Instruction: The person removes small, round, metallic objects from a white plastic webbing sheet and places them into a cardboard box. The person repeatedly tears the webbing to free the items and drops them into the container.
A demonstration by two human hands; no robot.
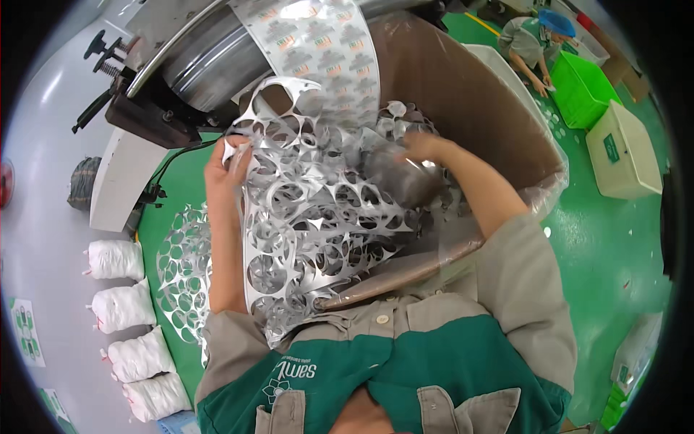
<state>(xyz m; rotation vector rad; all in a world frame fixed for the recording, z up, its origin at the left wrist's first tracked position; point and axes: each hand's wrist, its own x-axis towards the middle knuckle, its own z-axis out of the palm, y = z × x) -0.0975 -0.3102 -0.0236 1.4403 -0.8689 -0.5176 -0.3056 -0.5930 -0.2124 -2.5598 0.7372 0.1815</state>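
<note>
A tangled heap of silvery foil scrap (pixel 300 192), punched through with round holes, fills the near side of a large box (pixel 463 108) lined with clear plastic. My left hand (pixel 228 163) pinches the heap's left edge between thumb and fingers. Over the right part of the heap, my right hand (pixel 428 147) is smeared by motion, so its grip does not show. Just beneath it is a blurred, brownish see-through patch. A printed foil web (pixel 318 50) hangs from a metal roller (pixel 217 69) down behind the heap.
More punched foil scrap (pixel 181 275) trails on the green floor at left. Several white bags (pixel 119 304) line the left wall. Machine knobs (pixel 105 54) jut out at upper left. A co-worker (pixel 535 47) bends beside a green crate (pixel 578 87) and a cream bin (pixel 622 152).
</note>
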